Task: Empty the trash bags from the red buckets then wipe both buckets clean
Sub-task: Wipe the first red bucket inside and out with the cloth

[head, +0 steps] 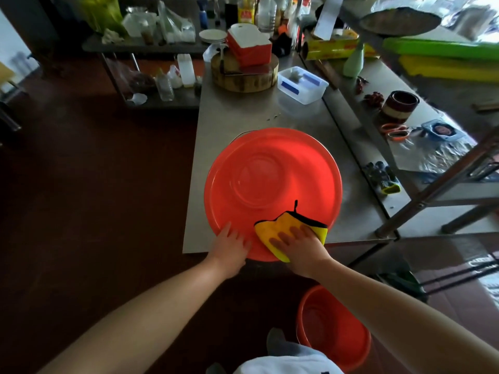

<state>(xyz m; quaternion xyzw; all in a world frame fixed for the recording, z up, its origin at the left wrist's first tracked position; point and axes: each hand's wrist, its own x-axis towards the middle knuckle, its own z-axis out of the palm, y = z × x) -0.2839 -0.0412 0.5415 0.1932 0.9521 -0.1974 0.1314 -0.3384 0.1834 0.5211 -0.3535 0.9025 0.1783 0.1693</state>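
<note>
A red bucket (272, 182) stands on the steel table (232, 114), seen from above with its inside empty. My left hand (229, 249) rests with spread fingers on the near rim. My right hand (302, 247) presses a yellow cloth (272, 230) with a black edge flat against the near inner wall of this bucket. A second red bucket (332, 330) stands on the floor below my right arm, also with no bag in it.
Behind the bucket on the table are a clear plastic box (302, 85), a round wooden block (244, 76) and a red-and-white box (249, 45). A side counter at the right carries orange scissors (395, 130), gloves (382, 176) and foil. A cluttered shelf stands at the back left.
</note>
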